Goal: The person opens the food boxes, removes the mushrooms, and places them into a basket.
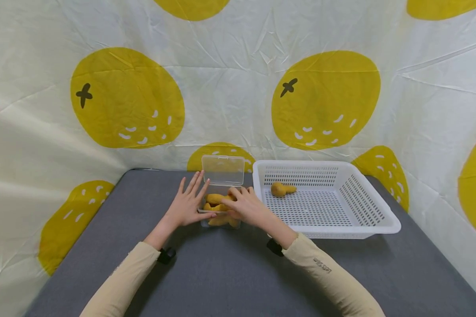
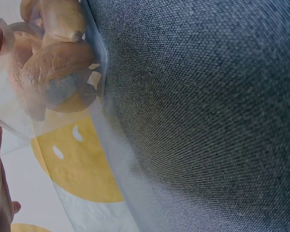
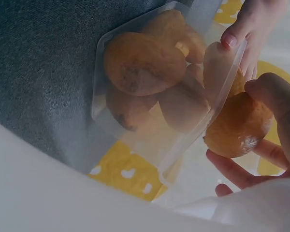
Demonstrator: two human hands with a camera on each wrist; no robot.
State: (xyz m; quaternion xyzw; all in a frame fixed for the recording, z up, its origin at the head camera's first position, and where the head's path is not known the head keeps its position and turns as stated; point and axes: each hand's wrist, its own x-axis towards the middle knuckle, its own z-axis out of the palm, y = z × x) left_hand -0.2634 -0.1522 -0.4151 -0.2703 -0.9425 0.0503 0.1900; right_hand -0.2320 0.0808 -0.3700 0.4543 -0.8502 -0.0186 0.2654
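Likely mid-packing near the counter's (image 1: 222, 273) far edge, the right hand (image 1: 249, 207) grips a gourd (image 3: 239, 126) to settle into the clear box (image 1: 221, 212) the straight-fingered left hand (image 1: 186, 206) touches.

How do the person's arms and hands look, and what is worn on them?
The left hand and right hand wear no gloves. The left sleeve and right sleeve are beige; the right one bears dark lettering. A small black device shows near each hand.

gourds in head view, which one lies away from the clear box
The gourd lying alone in the white basket, bulb leftward; the others are in or at the clear box.
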